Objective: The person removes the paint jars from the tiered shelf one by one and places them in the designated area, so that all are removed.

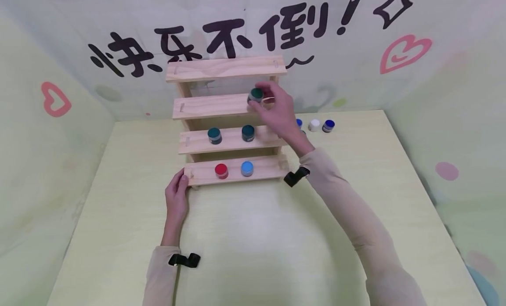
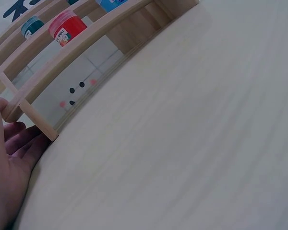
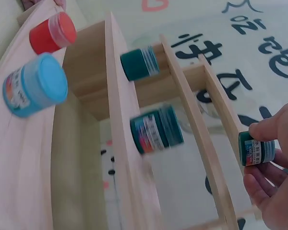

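Note:
A four-step wooden rack (image 1: 221,69) stands at the back of the table. My right hand (image 1: 280,109) pinches a dark green paint jar (image 3: 252,149) between thumb and fingers, at the right part of the second step from the top. Down at the lowest step's left end, my left hand (image 1: 176,198) grips the board's corner, thumb on top and fingers below. On that step sit a red paint jar (image 1: 221,171) and a light blue paint jar (image 1: 247,168). One step up are a teal-green jar (image 1: 214,135) and another dark green jar (image 1: 247,133).
Right of the rack, partly behind my right forearm, stand a blue jar (image 1: 298,122), a white jar (image 1: 314,125) and a dark blue jar (image 1: 328,126). A wall (image 1: 348,77) with black lettering rises behind the table (image 1: 245,244); side walls flank it.

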Motion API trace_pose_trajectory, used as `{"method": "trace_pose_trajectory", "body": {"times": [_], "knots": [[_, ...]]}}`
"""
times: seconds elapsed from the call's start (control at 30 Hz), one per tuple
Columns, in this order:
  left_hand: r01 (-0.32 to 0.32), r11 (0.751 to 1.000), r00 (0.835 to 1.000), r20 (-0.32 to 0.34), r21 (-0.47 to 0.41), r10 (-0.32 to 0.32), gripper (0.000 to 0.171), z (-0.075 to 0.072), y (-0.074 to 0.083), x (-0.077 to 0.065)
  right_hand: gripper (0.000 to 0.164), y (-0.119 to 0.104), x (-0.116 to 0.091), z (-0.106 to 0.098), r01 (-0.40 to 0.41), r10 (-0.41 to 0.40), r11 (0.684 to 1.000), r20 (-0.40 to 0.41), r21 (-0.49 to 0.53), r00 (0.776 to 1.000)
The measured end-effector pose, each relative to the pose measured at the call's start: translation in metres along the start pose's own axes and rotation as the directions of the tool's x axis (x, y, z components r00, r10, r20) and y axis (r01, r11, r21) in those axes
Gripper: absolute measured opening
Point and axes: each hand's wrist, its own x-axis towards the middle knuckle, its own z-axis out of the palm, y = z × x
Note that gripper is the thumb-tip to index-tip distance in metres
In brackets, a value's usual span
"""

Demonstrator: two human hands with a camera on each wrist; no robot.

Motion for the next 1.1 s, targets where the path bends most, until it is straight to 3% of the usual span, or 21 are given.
{"method": "trace_pose_trajectory", "body": {"times": [0.2,0.47,1.1], "knots": [[-0.001,1.0,1.0,-0.01,0.0,0.001,0.048,-0.001,-0.002,0.0,0.042,0.016,-0.013,-0.031,-0.022,0.023,1.0,-0.085,0.011,0.996],[0.012,0.999,1.0,-0.002,-0.03,-0.012,0.047,0.0,-0.001,0.0,0.042,0.032,-0.022,-0.06,-0.067,0.062,0.997,-0.133,-0.036,0.989],[0.004,0.995,1.0,-0.002,-0.104,-0.005,0.046,0.001,-0.001,-0.001,0.042,0.062,-0.039,-0.09,-0.124,0.109,0.989,-0.173,-0.079,0.979]]}}
